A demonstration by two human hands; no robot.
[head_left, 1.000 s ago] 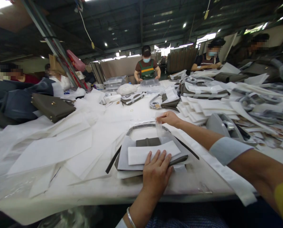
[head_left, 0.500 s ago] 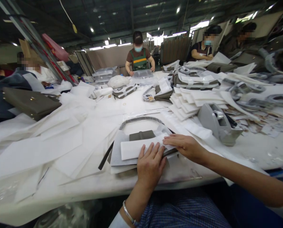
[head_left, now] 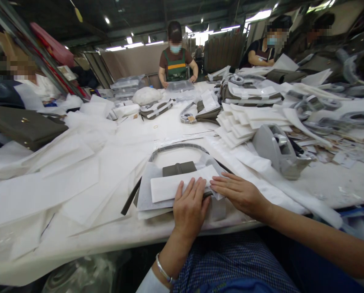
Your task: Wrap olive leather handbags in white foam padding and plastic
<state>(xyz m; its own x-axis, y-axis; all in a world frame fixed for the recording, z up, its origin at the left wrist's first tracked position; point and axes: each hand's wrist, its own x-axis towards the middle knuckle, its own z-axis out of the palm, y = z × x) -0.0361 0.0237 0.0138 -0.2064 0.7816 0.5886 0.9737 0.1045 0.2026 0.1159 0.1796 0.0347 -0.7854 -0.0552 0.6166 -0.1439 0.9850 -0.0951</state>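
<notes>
A dark olive handbag (head_left: 179, 168) lies flat at the table's front edge, mostly hidden under thin white wrapping paper (head_left: 145, 191). Its wrapped handle (head_left: 178, 147) arches away from me, and a dark strap (head_left: 131, 197) sticks out at the left. Across the bag lies a folded white foam strip (head_left: 165, 189). My left hand (head_left: 189, 207) rests on the strip with fingers stretched out, pressing its right half. At the right side of the bag, my right hand (head_left: 241, 193) lies with straight fingers against the paper's edge.
A grey tape dispenser (head_left: 277, 150) stands to the right, beside a stack of white foam sheets (head_left: 243, 122). Loose white sheets (head_left: 47, 187) cover the left. Another olive bag (head_left: 23, 124) lies far left. Across the table a co-worker (head_left: 175, 61) handles a clear plastic bag (head_left: 179, 86).
My right hand has shifted slightly lower along the bag's right side, and the paper there is folded further inward. The left hand stays on the strip. The camera view has tilted slightly.
</notes>
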